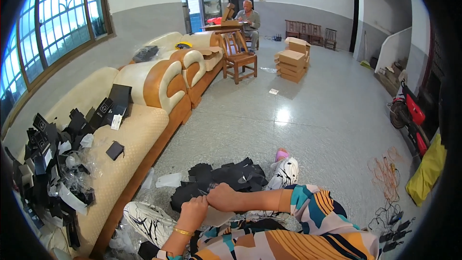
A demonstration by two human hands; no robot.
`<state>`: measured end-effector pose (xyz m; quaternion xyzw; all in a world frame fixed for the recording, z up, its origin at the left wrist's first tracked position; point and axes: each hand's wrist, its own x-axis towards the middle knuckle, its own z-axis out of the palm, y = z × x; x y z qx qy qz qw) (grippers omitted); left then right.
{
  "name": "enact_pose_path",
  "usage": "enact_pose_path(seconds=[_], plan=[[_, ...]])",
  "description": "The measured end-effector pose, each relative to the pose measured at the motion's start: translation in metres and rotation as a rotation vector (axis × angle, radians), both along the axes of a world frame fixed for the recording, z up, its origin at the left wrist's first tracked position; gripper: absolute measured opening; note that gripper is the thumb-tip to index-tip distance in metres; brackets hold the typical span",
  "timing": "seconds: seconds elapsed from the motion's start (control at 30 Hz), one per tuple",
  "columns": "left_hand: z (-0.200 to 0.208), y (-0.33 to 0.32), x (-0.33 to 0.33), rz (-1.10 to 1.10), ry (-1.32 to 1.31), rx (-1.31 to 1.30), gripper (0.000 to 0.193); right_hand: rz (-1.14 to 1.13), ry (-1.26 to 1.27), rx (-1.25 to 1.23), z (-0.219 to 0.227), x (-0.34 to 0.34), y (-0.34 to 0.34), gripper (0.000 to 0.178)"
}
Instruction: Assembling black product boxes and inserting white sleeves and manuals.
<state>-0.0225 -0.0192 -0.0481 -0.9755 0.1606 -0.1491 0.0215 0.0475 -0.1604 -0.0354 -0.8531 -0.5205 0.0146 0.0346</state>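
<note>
Low in front of me, my left hand (194, 210) and my right hand (222, 198) meet with their fingers closed. Whatever they pinch is hidden behind the fingers. A pale, flat piece (217, 218) shows just below the hands, over my lap; whether I hold it cannot be told. Just beyond them, a heap of flat black pieces (231, 175) lies on the floor between my legs. A white sheet (169, 180) lies to the left of that heap.
A cream sofa (139, 125) at left carries black boxes (103, 110), clear plastic wrap (77, 163) and a small black pouch (115, 150). Ahead stand a wooden chair (238, 60) and stacked cartons (292, 62). Another person (249, 19) sits farther back. Cables (387, 178) lie at right.
</note>
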Motion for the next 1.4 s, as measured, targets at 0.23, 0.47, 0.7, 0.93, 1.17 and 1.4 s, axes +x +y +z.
enact_pose_path(seconds=[0.23, 0.47, 0.7, 0.93, 1.17, 1.4], plan=[[0.015, 0.008, -0.006, -0.523, 0.038, 0.079, 0.003, 0.248, -0.05, -0.069, 0.005, -0.023, -0.024, 0.01], [0.021, 0.009, -0.015, -0.834, 0.052, -0.014, 0.009, 0.454, 0.023, -0.11, 0.01, -0.035, -0.024, 0.011], [0.013, 0.025, -0.005, -0.703, 0.042, -0.028, 0.022, 0.269, 0.064, -0.032, 0.012, -0.037, -0.024, 0.021], [0.028, 0.036, -0.007, -0.527, -0.306, -0.231, 0.021, -0.335, 0.185, 0.687, -0.024, 0.021, -0.044, 0.041], [0.038, 0.024, -0.019, -0.493, -0.432, -0.321, 0.023, -0.42, 0.562, 0.705, -0.029, 0.045, -0.048, 0.044], [0.043, -0.01, -0.013, -0.649, -0.294, -0.255, 0.027, -0.36, 0.911, 0.962, 0.023, 0.055, -0.055, 0.027]])
